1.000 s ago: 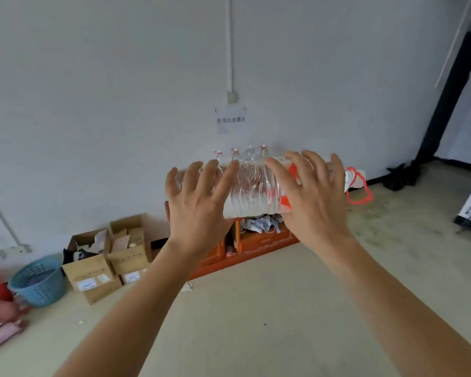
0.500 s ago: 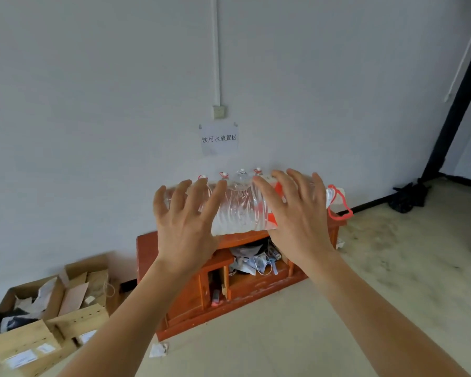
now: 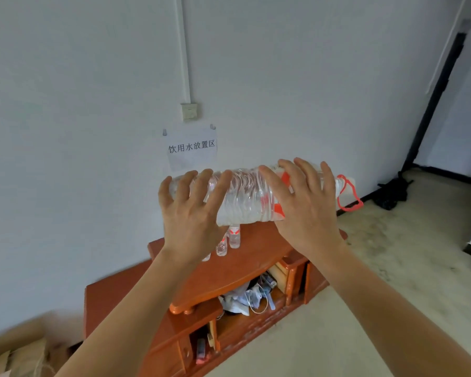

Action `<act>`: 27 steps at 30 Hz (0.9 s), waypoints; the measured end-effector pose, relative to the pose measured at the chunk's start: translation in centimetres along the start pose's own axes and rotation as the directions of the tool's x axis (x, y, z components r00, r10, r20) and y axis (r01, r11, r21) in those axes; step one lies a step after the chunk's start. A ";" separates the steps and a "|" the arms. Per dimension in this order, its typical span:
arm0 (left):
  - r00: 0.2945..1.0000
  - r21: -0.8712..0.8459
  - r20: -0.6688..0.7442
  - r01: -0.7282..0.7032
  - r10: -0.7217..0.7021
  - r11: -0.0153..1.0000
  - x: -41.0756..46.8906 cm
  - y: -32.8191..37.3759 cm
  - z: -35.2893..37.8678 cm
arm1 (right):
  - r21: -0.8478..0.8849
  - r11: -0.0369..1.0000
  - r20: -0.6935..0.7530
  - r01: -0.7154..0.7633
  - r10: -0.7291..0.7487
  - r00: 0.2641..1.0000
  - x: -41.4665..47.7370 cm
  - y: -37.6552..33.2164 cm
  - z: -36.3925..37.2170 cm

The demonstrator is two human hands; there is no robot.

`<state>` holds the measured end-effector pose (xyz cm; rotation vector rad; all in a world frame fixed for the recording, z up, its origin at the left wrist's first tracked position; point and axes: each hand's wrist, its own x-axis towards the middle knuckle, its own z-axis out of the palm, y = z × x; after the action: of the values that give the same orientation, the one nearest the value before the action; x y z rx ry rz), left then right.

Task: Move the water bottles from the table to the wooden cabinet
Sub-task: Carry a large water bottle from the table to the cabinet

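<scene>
A large water bottle [image 3: 245, 202] is being held sideways above the wooden cabinet [image 3: 242, 270] by the left hand [image 3: 191, 216] and right hand [image 3: 306, 210], spread fingers curled round it

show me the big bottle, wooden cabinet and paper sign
big bottle [image 3: 245, 202], head view, ribbed clear middle
wooden cabinet [image 3: 245, 268], head view, bare top
paper sign [image 3: 192, 148], head view, printed text

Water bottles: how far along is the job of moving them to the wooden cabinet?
Done: several small bottles stand on the wooden cabinet top. In hand: the left hand and right hand hold a large bottle sideways above the cabinet. Left: setting it down; the table is out of view, so any remaining bottles cannot be counted.
</scene>
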<state>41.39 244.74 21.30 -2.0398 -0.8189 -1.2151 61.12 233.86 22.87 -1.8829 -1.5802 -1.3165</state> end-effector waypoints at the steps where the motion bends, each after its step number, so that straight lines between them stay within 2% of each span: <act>1: 1.000 -0.013 -0.003 -0.008 0.008 1.000 0.5 0.4 1.4 | -0.017 1.000 -0.003 -0.001 0.001 1.000 0.3 0.7 1.1; 5: 0.999 -0.083 -0.016 -0.036 0.035 0.996 3.9 2.5 11.5 | -0.075 0.997 -0.030 -0.032 0.030 0.999 2.2 5.3 9.5; 10: 0.997 -0.046 -0.071 -0.037 0.034 0.998 7.8 5.8 22.9 | -0.093 0.993 -0.146 -0.067 0.053 0.988 4.3 11.2 20.1; 14: 1.000 -0.046 -0.023 0.007 -0.008 0.999 10.5 7.6 31.7 | 0.057 0.993 -0.078 -0.100 0.104 0.992 6.8 15.4 28.9; 16: 0.997 -0.085 -0.015 0.080 -0.081 0.993 11.1 7.9 35.6 | 0.219 0.941 -0.061 -0.257 0.276 0.959 7.8 16.2 33.0; 17: 0.992 -0.124 0.001 0.127 -0.127 0.984 11.0 7.9 36.7 | 0.323 0.882 -0.067 -0.344 0.384 0.921 7.9 16.0 34.2; 19: 0.971 -0.191 0.048 0.237 -0.233 0.953 11.0 7.9 40.3 | 0.527 0.738 -0.059 -0.423 0.528 0.847 8.8 15.8 38.1; 21: 0.958 -0.224 0.075 0.287 -0.277 0.931 10.7 7.9 42.9 | 0.668 0.608 -0.023 -0.430 0.593 0.805 9.4 15.5 41.2; 23: 0.946 -0.245 0.132 0.321 -0.297 0.915 10.4 7.9 46.1 | 0.738 0.469 0.101 -0.484 0.633 0.768 9.4 15.5 45.4; 24: 0.935 -0.255 0.167 0.348 -0.314 0.902 10.1 7.9 47.6 | 0.747 0.356 0.233 -0.561 0.651 0.723 9.3 15.5 47.7; 25: 0.921 -0.268 0.206 0.378 -0.331 0.886 9.8 7.9 49.2 | 0.741 0.175 0.409 -0.648 0.648 0.643 9.2 15.6 49.8; 26: 0.901 -0.284 0.250 0.418 -0.354 0.863 9.3 8.1 50.5 | 0.690 -0.076 0.624 -0.720 0.565 0.539 8.9 16.0 51.3; 27: 0.874 -0.313 0.297 0.470 -0.384 0.826 8.6 8.4 51.7 | 0.600 -0.284 0.785 -0.748 0.392 0.480 8.8 16.5 52.6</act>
<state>77.94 280.75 7.55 -2.4169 -1.2951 -1.4987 97.76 273.33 8.06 -1.3823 -0.7158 0.5912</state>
